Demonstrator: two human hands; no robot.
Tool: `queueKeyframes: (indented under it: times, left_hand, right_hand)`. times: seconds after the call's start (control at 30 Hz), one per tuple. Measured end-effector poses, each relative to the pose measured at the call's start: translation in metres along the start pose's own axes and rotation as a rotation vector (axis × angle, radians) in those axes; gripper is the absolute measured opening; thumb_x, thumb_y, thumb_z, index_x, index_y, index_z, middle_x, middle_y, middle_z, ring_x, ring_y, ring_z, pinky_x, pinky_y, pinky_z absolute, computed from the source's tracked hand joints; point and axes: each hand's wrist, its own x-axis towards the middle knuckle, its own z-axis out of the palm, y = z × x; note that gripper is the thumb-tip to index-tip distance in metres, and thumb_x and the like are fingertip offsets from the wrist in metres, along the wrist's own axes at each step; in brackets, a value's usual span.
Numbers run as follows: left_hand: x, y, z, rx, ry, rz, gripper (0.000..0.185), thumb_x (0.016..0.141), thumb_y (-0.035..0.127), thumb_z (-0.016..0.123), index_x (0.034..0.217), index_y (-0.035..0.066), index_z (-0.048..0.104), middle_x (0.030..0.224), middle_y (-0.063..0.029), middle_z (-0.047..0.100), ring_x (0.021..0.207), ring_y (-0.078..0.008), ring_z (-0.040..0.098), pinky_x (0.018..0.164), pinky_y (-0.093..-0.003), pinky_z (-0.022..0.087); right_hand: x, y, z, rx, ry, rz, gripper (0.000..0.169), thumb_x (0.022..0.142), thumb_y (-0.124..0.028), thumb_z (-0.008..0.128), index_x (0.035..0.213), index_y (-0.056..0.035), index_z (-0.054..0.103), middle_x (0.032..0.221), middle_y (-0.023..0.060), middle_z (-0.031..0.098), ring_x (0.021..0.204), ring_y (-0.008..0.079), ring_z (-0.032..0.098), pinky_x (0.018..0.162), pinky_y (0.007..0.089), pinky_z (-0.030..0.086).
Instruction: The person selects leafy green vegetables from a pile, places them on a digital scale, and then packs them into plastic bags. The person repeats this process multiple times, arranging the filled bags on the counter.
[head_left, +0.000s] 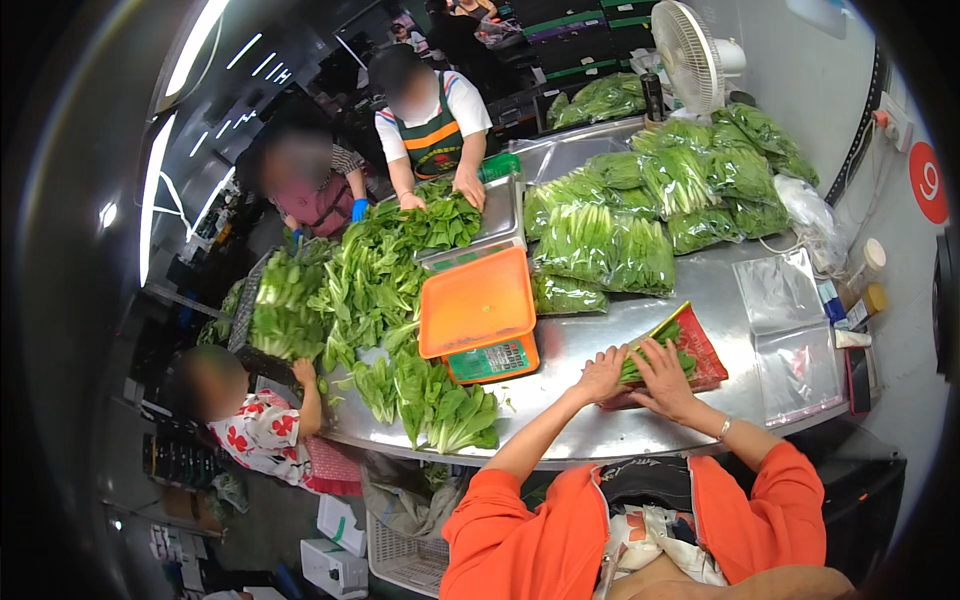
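Observation:
A small bunch of leafy greens (684, 361) lies on a red printed plastic sheet or bag (701, 346) with a yellow strip (670, 321) along its upper edge. My left hand (602, 373) holds the near left end of the bunch, fingers bent over it. Across its middle lies my right hand (666, 381), fingers spread and gripping the leaves from above. Both palms hide part of the bunch and the red plastic. Left of my hands stands an orange digital scale (477, 304), with only a leaf scrap on its pan. Flat clear plastic bags (796, 375) lie to the right.
Bagged greens (600, 240) are piled behind my hands, near a white fan (686, 56). Loose greens (375, 277) cover the left of the metal table (577, 439). Three co-workers stand around that side, one handling greens at a second scale (499, 214). A phone (857, 381) lies far right.

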Motion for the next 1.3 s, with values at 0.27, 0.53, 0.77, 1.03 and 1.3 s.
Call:
queueKeyframes:
  times: [0.27,0.53,0.77,1.03,1.3]
  left_hand:
    - [-0.010,0.008,-0.005,-0.037,0.166,-0.053,0.078,0.071,0.036,0.069,0.128,-0.002,0.033,0.127,-0.0232,0.038,0.122,-0.0369,0.035,0.096,-0.0547,0.031]
    - [-0.045,0.017,0.121,-1.044,0.635,-0.421,0.070,0.085,0.034,0.060,0.131,-0.006,0.027,0.124,-0.0258,0.038,0.111,-0.0332,0.042,0.091,-0.0395,0.038]
    - [0.021,0.078,0.067,-1.258,0.805,-0.328,0.071,0.093,0.034,0.044,0.141,-0.003,0.007,0.143,-0.0245,0.019,0.131,-0.0346,0.022,0.108,-0.0381,0.015]
    - [0.047,0.168,0.011,-0.725,0.671,0.071,0.081,0.084,0.021,0.055,0.139,-0.008,0.002,0.144,-0.0302,0.002,0.135,-0.0414,0.003,0.110,-0.0444,0.006]
    - [0.090,0.282,0.004,-1.105,-0.005,0.542,0.084,0.082,0.014,0.058,0.143,0.005,0.001,0.146,-0.0226,0.013,0.133,-0.0356,0.021,0.104,-0.0419,0.029]
  right_hand:
    - [0.056,0.073,0.039,0.070,-0.565,-0.032,0.118,0.054,-0.068,0.068,0.140,-0.0042,0.019,0.119,0.0241,0.047,0.102,0.0401,0.052,0.089,0.0465,0.041]
    - [0.078,0.090,0.049,0.165,-0.503,0.331,0.107,0.069,-0.070,0.057,0.144,-0.0169,0.002,0.125,0.0264,0.042,0.103,0.0427,0.053,0.084,0.0475,0.046]
    - [0.055,0.080,0.041,0.356,-0.201,0.528,0.077,0.084,-0.057,0.046,0.144,-0.0243,0.009,0.110,0.0279,0.051,0.093,0.0459,0.055,0.079,0.0494,0.046]
    - [-0.017,0.079,-0.049,0.851,0.279,0.533,0.115,0.066,-0.037,0.075,0.144,-0.0150,-0.006,0.141,0.0266,0.021,0.131,0.0363,0.026,0.105,0.0393,0.028]
    - [-0.177,0.110,-0.145,1.394,0.811,0.880,0.070,0.078,-0.024,0.067,0.135,-0.0021,0.032,0.122,0.0112,0.049,0.109,0.0192,0.051,0.091,0.0322,0.043]
